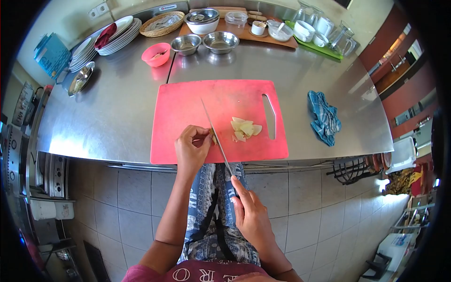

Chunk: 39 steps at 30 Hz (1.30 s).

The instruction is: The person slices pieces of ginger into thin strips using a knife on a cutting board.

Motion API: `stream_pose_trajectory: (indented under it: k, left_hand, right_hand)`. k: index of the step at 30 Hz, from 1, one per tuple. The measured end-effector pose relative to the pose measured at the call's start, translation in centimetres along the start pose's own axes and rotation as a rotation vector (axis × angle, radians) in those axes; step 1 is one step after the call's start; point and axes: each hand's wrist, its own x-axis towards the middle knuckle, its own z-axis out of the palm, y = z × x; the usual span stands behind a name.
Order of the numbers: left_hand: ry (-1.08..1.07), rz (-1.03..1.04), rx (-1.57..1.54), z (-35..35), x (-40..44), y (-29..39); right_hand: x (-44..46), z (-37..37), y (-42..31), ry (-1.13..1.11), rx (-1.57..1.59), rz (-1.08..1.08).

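Note:
A pink cutting board (188, 103) lies at the front edge of the steel counter. On its left half, my left hand (191, 144) pinches a small yellowish piece (214, 137) against the board, fingertips curled beside the blade. My right hand (251, 214) is wrapped round the handle of a long knife (217, 138), whose blade points up and left across the board, touching or very near the piece. To the right of the blade sits a small pile of pale, thin slices (245, 128).
A crumpled blue cloth (324, 117) lies right of the board. Behind stand a pink bowl (156, 54), two steel bowls (221, 42), stacked plates (123, 35), and a wooden board (277, 41) with containers. An oval metal dish (82, 78) sits at the left.

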Motion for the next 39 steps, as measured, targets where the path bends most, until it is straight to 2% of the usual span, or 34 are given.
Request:
stream_pose_trajectory:
  k: [20, 23, 35, 39]
  left_hand:
    - [0.040, 0.090, -0.030, 0.4, 0.1, -1.2]
    - [0.044, 0.108, -0.034, 0.3, 0.1, -1.1]
    - [0.052, 0.107, -0.023, 0.3, -0.1, -0.8]
    - [0.047, 0.068, 0.015, 0.0, -0.2, -0.3]
  right_hand:
    - [3.7, 0.0, -0.8, 0.074, -0.009, -0.092]
    - [4.1, -0.3, -1.0, 0.020, 0.010, -0.033]
    - [7.6, 1.2, 0.1, 0.005, 0.000, -0.088]
    - [7.6, 0.8, -0.2, -0.036, -0.002, -0.011]
